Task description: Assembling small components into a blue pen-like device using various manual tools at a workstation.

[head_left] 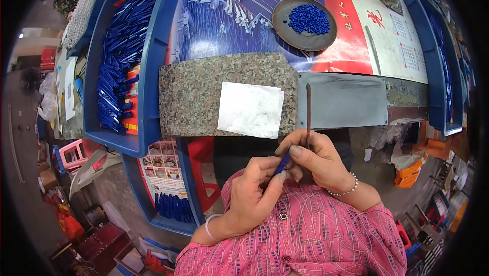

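My left hand (253,190) is closed round a short, slim dark-blue piece (282,163), held in front of my chest just below the table edge. At the far end of that piece are the thumb and fingers of my right hand (320,160). A thin brown rod (308,105) stands up from the right hand, gripped between its fingers, with its tip over the grey plate. The lower part of the rod is hidden by the hand. Beyond my hands, a folded white paper (249,109) with pale smudges lies on a speckled stone slab (191,90).
A flat grey plate (341,100) adjoins the slab. Behind it, a round brown dish (300,44) bears many small blue pellets (308,19). Slim blue strips (125,42) fill a blue tray (149,77) at left; more strips (173,207) lie in a lower tray. Another blue tray (434,72) stands right.
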Demonstrator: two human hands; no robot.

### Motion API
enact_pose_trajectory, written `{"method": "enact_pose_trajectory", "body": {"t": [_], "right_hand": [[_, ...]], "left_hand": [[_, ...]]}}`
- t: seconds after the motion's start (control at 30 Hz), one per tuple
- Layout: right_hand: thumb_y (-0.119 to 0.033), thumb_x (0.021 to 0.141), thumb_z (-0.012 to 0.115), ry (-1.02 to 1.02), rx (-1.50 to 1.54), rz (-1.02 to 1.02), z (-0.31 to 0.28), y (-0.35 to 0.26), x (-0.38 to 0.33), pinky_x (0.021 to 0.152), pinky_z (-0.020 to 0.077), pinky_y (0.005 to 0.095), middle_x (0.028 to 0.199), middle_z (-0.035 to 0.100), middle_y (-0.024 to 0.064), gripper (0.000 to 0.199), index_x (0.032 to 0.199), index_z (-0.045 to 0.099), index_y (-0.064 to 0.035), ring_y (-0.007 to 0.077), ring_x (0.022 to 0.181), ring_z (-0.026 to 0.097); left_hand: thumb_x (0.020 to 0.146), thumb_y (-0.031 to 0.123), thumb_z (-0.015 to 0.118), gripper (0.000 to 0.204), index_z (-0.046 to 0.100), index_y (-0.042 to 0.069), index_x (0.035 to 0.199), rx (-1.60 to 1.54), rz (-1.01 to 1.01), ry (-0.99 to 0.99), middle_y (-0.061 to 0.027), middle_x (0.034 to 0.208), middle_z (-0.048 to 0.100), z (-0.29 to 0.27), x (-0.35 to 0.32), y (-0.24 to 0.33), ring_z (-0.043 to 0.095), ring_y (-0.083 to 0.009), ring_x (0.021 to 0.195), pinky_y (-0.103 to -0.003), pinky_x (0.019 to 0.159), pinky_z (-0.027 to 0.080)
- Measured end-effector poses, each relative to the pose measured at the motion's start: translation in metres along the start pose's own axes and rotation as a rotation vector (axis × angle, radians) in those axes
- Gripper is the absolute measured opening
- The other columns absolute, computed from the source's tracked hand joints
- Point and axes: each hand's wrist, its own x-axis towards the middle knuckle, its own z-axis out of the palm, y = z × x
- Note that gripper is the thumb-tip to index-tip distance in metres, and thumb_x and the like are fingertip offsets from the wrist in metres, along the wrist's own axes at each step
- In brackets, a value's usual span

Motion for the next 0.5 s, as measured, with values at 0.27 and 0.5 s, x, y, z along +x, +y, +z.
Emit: {"method": "enact_pose_trajectory", "body": {"t": [0.27,0.5], "right_hand": [[-0.019,0.09,0.053,0.002,-0.014,0.006,0.0019,-0.0004,-0.0001,0.053,0.042,0.0209,0.073,0.056,0.0042,0.024,0.099,0.054,0.0026,0.0066,0.055,0.049],[-0.019,0.09,0.053,0.017,-0.016,0.014,0.0044,-0.0003,0.0004,0.053,0.0416,0.0203,0.076,0.056,0.0051,0.024,0.1,0.053,0.0029,0.0065,0.055,0.049]], "left_hand": [[0.086,-0.004,0.053,0.025,0.045,-0.006,0.109,0.107,0.066,0.016,-0.0113,0.093,0.064,-0.0014,-0.0021,-0.005,0.06,-0.0074,0.076,-0.018,0.061,0.047],[0.087,-0.002,0.052,0.024,0.044,-0.007,0.109,0.009,-0.01,0.008,-0.0123,0.094,0.064,-0.0033,-0.002,-0.0014,0.059,-0.0074,0.076,-0.018,0.061,0.046]]}}
